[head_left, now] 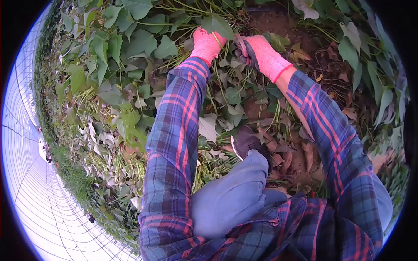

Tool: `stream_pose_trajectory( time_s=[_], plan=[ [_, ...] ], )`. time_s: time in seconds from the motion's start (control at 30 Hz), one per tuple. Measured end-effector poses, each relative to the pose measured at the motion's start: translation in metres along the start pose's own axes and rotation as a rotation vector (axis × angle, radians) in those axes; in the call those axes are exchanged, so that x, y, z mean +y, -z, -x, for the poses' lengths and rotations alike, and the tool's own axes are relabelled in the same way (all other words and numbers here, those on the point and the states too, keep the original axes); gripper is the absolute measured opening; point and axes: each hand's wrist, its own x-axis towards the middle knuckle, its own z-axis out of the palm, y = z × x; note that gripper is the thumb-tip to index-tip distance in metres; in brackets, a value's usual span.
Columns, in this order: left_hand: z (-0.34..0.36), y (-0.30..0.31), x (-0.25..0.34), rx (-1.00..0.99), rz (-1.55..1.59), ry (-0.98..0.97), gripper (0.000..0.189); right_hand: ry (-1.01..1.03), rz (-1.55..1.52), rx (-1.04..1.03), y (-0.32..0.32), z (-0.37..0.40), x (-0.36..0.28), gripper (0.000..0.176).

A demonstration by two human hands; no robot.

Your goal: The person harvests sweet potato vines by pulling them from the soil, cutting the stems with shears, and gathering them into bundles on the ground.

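Note:
Both my hands wear pink gloves and are close together at the top of the head view, among leafy green vines. My left hand (208, 44) has its back to the camera; a green leaf (218, 26) covers its fingertips, so what they hold is hidden. Just to the right, my right hand (260, 54) has its dark-palmed fingers bent together beside the stems (230, 32). Whatever lies between those fingers is too small to make out. Wilted leaves (233, 93) hang below the hands.
Bare brown soil (272, 24) shows beyond my right hand, with dry leaves (300, 53) on it. My dark shoe (247, 141) stands among vines and reddish soil. Dense foliage (100, 78) spreads left, under a white arched cover (32, 191).

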Motion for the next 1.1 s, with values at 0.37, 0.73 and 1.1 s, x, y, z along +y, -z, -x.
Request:
stream_pose_trajectory(
  time_s=[0.37, 0.73, 1.1],
  plan=[
    [0.062, 0.016, -0.044, 0.499, 0.966, 0.092, 0.029, 0.054, -0.185, -0.188, 0.025, 0.014, 0.020, 0.024],
    [0.120, 0.070, -0.080, 0.564, 1.083, 0.016, 0.027, 0.001, -0.068, -0.245, 0.032, 0.018, 0.026, 0.021],
    [0.197, 0.139, -0.102, 1.108, 1.051, -0.119, 0.029, -0.030, 0.026, -0.142, 0.022, 0.021, 0.015, 0.021]
  ],
)
